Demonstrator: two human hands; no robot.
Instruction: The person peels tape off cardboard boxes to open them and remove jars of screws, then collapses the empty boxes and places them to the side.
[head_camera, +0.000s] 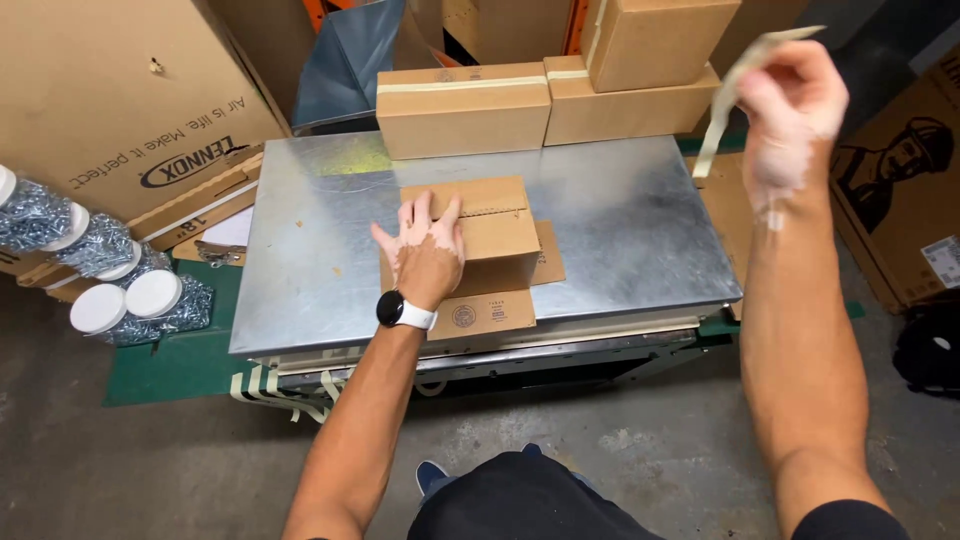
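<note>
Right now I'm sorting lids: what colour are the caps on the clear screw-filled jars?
White caps, clearest in the head view.

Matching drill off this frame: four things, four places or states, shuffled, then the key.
1. left hand
2. right hand
3. taped boxes
4. white-lidded jars

A. on the floor, left of the table
B. raised, pinching a tape strip
C. stacked at the far table edge
D. pressed flat on the small carton

Pairs: 1-D, 2-B, 3-C, 4-A
</note>
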